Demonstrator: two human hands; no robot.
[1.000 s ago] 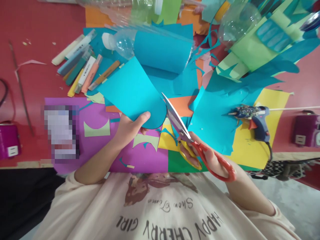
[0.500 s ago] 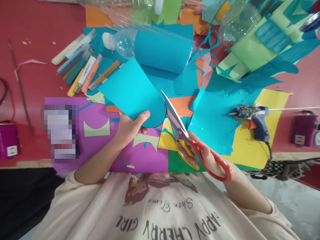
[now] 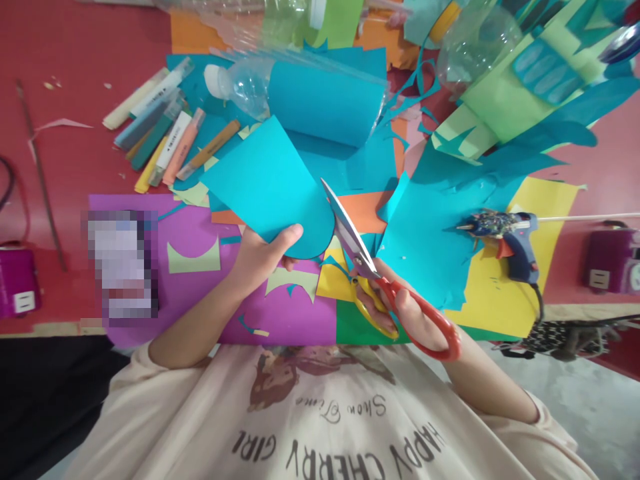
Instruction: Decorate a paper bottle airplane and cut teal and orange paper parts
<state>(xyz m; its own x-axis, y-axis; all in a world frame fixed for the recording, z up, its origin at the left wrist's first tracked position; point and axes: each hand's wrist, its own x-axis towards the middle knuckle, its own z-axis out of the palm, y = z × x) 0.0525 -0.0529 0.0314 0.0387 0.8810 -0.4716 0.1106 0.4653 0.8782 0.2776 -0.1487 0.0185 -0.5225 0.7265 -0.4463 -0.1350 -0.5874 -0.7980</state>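
My left hand [image 3: 263,257] pinches the lower edge of a bright blue sheet of paper [image 3: 273,183], thumb on top and fingers underneath. The sheet's lower right end is rounded; its upper left corners are square. In my right hand [image 3: 407,307] is a pair of scissors [image 3: 370,267] with one red and one yellow handle loop. Their blades point up and left, right beside the sheet's rounded edge, and appear nearly closed. Whether they touch the paper I cannot tell. Below lie pale green offcuts [image 3: 195,257] and small blue scraps on purple paper [image 3: 185,313].
A clear bottle wrapped in blue paper [image 3: 320,100] lies behind the sheet. Several markers [image 3: 170,140] sit at the left, above a blurred phone [image 3: 125,267]. At the right, a glue gun [image 3: 520,243] rests on yellow paper [image 3: 500,313] next to a large blue sheet [image 3: 430,233].
The blue sheet in my left hand has shifted slightly right and turned a little. The scissors' handles have moved slightly left, and the loops look closer together.
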